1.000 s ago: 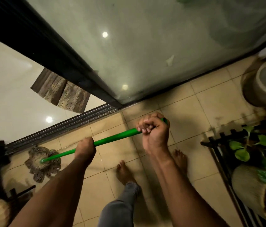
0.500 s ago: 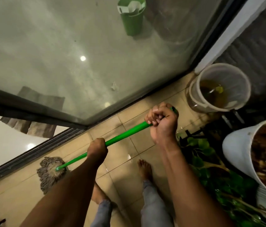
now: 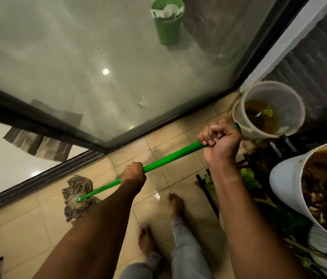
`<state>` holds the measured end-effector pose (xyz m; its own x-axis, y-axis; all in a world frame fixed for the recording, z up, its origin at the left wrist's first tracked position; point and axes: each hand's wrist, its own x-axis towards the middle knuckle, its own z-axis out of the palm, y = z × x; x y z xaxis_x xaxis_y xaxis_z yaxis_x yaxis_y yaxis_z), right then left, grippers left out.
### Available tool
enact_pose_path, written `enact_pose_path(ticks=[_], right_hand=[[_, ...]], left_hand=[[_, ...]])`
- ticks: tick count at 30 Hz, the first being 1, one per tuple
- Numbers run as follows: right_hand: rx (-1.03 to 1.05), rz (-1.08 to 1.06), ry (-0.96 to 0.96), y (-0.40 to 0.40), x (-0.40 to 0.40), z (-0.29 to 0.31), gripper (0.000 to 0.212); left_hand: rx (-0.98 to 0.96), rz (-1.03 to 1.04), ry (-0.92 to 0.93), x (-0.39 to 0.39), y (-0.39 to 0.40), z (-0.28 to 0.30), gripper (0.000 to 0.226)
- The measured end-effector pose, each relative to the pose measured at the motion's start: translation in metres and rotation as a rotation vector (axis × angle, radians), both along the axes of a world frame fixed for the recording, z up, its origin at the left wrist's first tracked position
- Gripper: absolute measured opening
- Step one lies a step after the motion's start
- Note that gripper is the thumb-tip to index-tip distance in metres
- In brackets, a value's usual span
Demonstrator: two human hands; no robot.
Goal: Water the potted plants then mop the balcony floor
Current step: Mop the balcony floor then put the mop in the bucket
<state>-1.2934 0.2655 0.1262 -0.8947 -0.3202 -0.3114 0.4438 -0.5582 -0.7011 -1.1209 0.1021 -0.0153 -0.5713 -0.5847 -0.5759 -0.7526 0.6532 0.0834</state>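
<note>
Nearest the camera, two bare feet (image 3: 175,206) and grey trouser legs (image 3: 186,250) on the beige tiled balcony floor (image 3: 18,234), wet and shiny just ahead of the toes. Above the feet, the green mop handle (image 3: 170,157), slanting from lower left to upper right and gripped twice: left hand (image 3: 134,173) curled round it low down, fingers wrapped tight and hidden under the shaft; right hand (image 3: 220,140) fisted round the top end, knuckles up, thumb pressed over the fingers, with only the handle's tip poking out past the fist. At the handle's lower end, left of the left forearm, the grey-brown string mop head (image 3: 76,195) — splayed flat on the tiles, partly hidden by that arm.

Right of the handle, a black metal plant stand (image 3: 205,188) with green leaves (image 3: 249,178), and beside it a large white ribbed plant pot (image 3: 285,182) holding dark soil and pale green shoots. Beyond the handle's top end, a translucent plastic bucket (image 3: 291,105) with murky yellowish water, close to the right fist. Past the mop head, the dark sliding-door track (image 3: 38,180) and black door frame (image 3: 28,119); behind the glass — a brown striped mat (image 3: 44,143) and, farthest off, a green bin (image 3: 167,25).
</note>
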Motion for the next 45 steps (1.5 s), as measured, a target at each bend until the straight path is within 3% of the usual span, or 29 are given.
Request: enact_pose_path(ticks=[16, 24, 34, 45], right_hand=[[0.023, 0.143, -0.067, -0.058, 0.203, -0.066, 0.026], [0.047, 0.207, -0.124, -0.064, 0.239, -0.071, 0.025], [0.127, 0.192, -0.114, -0.017, 0.181, -0.061, 0.026], [0.083, 0.04, -0.067, 0.118, 0.036, -0.015, 0.027]], left_hand=[[-0.031, 0.012, -0.195, 0.218, -0.056, -0.041, 0.015], [0.015, 0.094, -0.198, 0.27, -0.048, -0.044, 0.012], [-0.013, 0.07, -0.18, 0.215, 0.004, -0.04, 0.012], [-0.014, -0.112, -0.121, 0.043, 0.122, -0.009, 0.017]])
